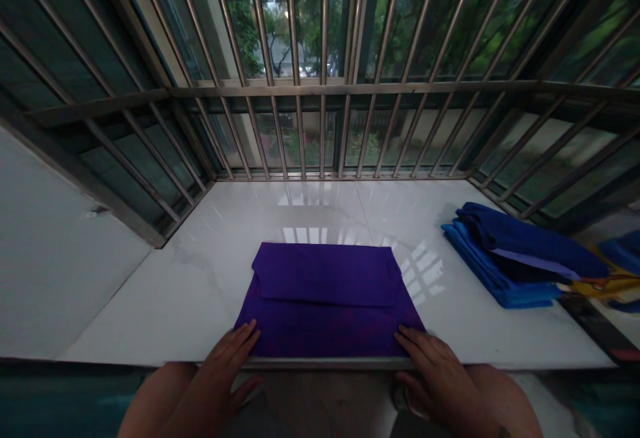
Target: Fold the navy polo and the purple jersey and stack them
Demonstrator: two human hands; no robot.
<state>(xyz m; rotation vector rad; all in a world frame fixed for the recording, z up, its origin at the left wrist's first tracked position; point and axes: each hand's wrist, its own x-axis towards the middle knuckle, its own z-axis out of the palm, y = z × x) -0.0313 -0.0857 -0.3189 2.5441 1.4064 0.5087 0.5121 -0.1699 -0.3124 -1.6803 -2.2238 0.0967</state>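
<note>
Biggest thing in view is the barred window grille (320,85), filling the whole upper half of the frame, with green trees seen through it. Below that, a glossy white marble sill (200,278) is spread across the middle, reflections of the bars visible on it.

A purple folded cloth (327,301) is laid flat in the lower centre of the frame, right at the near edge of the sill, its top flap folded down over the rest. Off to the right of the frame, well apart from it, a stack of blue folded cloths (515,255) is seen, with something yellow poking out at the far right edge.

At the bottom, the left hand (227,368) is placed on the cloth's lower left corner, fingers stretched out flat and slightly spread, nothing gripped. The right hand (435,371) is rested the same way on the lower right corner, fingers flat, pressed on the fabric, nothing pinched.
</note>
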